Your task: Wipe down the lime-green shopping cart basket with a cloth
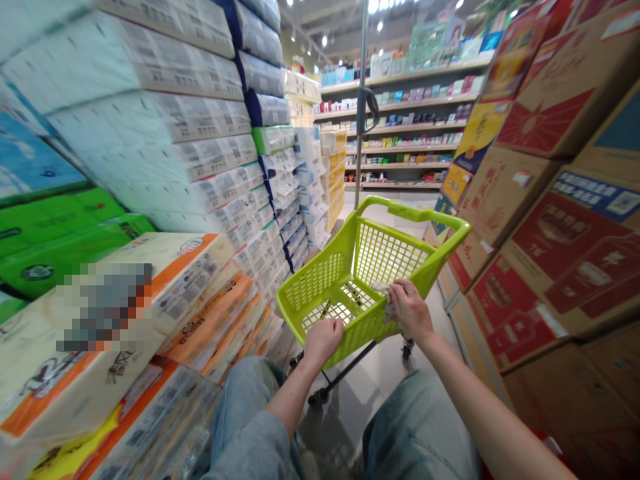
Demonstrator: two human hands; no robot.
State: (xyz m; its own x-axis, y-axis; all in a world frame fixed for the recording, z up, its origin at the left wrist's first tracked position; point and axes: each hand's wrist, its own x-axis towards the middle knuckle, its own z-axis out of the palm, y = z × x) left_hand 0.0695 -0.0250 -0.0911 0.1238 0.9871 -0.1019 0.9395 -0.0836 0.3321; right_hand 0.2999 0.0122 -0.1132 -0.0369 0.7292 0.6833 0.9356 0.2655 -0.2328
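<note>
A lime-green shopping cart (320, 275) with a lattice basket stands in front of my knees, its handle at the far end. My left hand (324, 339) is closed over the near rim of the basket, with the fingertips hidden on the inner side. Farther right along the same side, my right hand (407, 307) presses a crumpled white cloth or tissue (383, 288) to the rim and side wall. The fingers are bent over this wad, which sticks out beyond them. Nothing lies in the visible part of the basket.
Stacked packs of tissue paper (215, 113) rise on the left, with orange-and-cream packs (195, 280) close to my left arm. Cardboard cartons (540, 220) are piled on the right. Behind the cart stand a metal pole (361, 120) and shelves (415, 130) of small boxed goods.
</note>
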